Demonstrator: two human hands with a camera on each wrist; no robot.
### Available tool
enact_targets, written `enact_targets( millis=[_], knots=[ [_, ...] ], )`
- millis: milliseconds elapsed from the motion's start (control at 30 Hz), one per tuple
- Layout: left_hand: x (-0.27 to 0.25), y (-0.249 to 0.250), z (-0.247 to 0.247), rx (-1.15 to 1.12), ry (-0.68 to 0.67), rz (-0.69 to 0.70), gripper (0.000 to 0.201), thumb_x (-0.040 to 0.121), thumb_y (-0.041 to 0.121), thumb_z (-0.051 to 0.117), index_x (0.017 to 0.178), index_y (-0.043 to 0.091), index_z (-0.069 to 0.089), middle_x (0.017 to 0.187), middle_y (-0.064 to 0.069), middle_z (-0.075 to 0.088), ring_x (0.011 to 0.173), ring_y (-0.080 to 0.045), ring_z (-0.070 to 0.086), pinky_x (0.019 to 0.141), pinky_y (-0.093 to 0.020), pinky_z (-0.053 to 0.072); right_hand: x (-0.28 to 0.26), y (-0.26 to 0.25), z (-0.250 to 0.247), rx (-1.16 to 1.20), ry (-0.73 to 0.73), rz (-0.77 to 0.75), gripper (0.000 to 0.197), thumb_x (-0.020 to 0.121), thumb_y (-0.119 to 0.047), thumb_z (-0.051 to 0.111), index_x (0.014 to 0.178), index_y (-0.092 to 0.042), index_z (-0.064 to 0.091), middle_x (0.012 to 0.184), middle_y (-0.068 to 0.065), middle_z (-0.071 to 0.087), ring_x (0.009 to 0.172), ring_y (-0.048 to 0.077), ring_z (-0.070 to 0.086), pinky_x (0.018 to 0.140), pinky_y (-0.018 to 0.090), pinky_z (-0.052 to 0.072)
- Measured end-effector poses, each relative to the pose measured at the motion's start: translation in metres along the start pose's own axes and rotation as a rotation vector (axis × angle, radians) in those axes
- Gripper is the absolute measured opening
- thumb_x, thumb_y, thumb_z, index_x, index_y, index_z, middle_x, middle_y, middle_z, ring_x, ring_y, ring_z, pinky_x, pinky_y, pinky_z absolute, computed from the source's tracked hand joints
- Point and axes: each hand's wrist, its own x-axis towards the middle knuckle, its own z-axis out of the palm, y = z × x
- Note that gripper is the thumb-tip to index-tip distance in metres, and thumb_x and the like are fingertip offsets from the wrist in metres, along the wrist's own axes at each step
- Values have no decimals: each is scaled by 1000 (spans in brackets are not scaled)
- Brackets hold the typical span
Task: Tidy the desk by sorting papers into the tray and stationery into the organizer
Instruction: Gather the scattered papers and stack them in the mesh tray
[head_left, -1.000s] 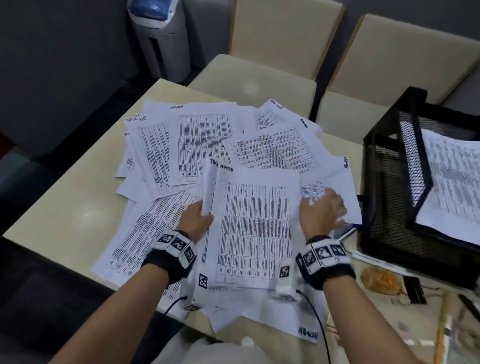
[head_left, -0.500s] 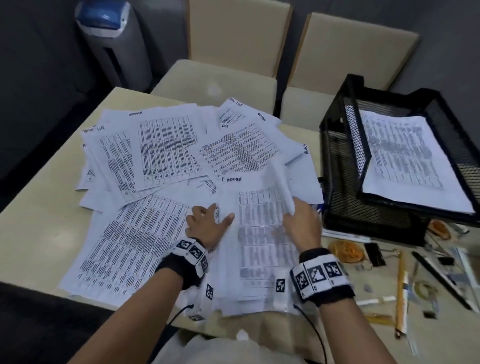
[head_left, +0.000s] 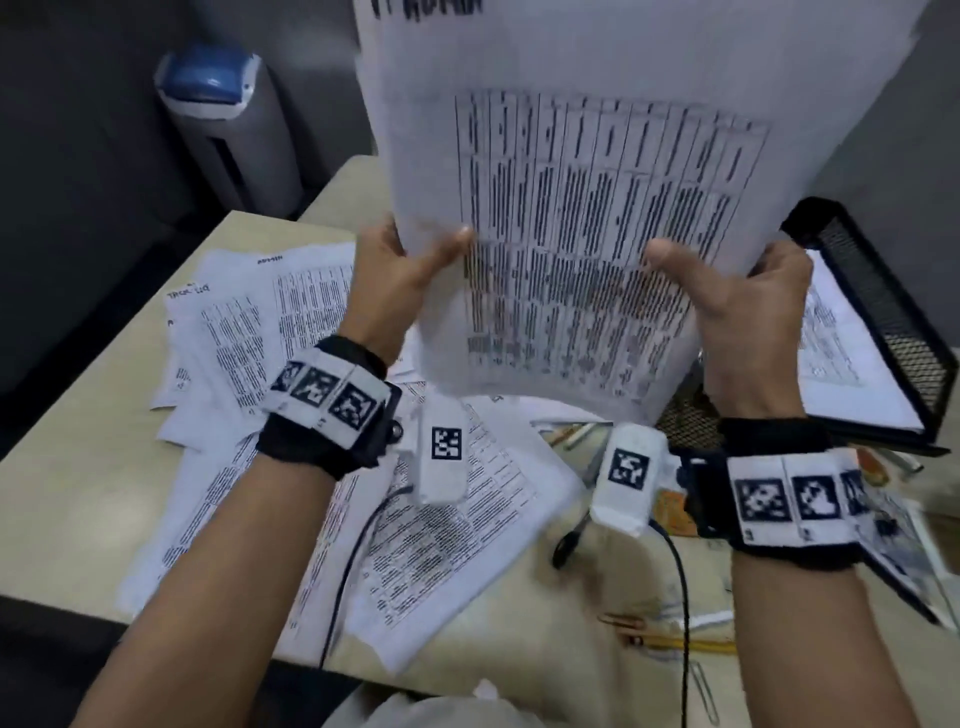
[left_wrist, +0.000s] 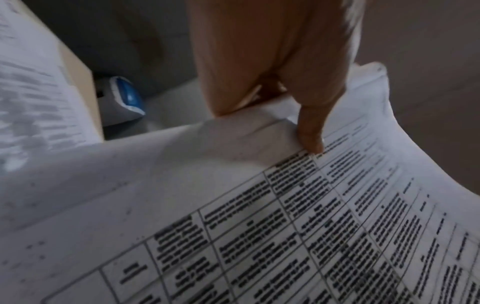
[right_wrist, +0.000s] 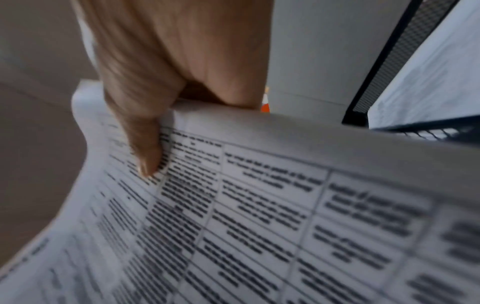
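A stack of printed papers (head_left: 571, 208) is held upright above the desk, filling the middle of the head view. My left hand (head_left: 410, 265) pinches its left edge, thumb on the printed face. My right hand (head_left: 737, 291) grips the right edge the same way. The left wrist view shows my thumb (left_wrist: 311, 131) pressed on the sheet (left_wrist: 259, 226); the right wrist view shows the other thumb (right_wrist: 145, 148) on the page (right_wrist: 259, 226). More printed sheets (head_left: 291, 332) lie scattered on the beige desk (head_left: 78, 493). The black mesh paper tray (head_left: 883, 301) stands at the right with papers in it.
Pencils (head_left: 670, 642), a paper clip (head_left: 706, 691) and other small stationery lie on the desk near my right wrist. A grey and blue bin (head_left: 228, 124) stands on the floor beyond the desk's far left corner. The tray's edge (right_wrist: 384, 72) is close to my right hand.
The stack that lay on the desk under both hands has been gathered and lifted upright in front of the camera. Both hands now hold its side edges.
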Motion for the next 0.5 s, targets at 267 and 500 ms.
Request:
enact_targets(
  millis=[267, 500],
  knots=[
    [-15, -29, -41, 136, 26, -39, 54, 56, 37, 84, 97, 9, 63, 74, 12, 70, 64, 1, 63, 63, -10, 50, -24, 60, 33, 93, 18, 175, 36, 70, -2, 76, 92, -23, 56, 86, -5, 64, 69, -7, 62, 60, 11, 50],
    [-37, -74, -37, 392, -94, -260, 17, 77, 23, 71, 86, 25, 56, 87, -1, 61, 78, -14, 58, 67, -24, 53, -44, 95, 49, 15, -35, 385, 21, 73, -9, 76, 76, -22, 60, 76, -3, 64, 70, 10, 61, 68, 27, 55]
  ],
)
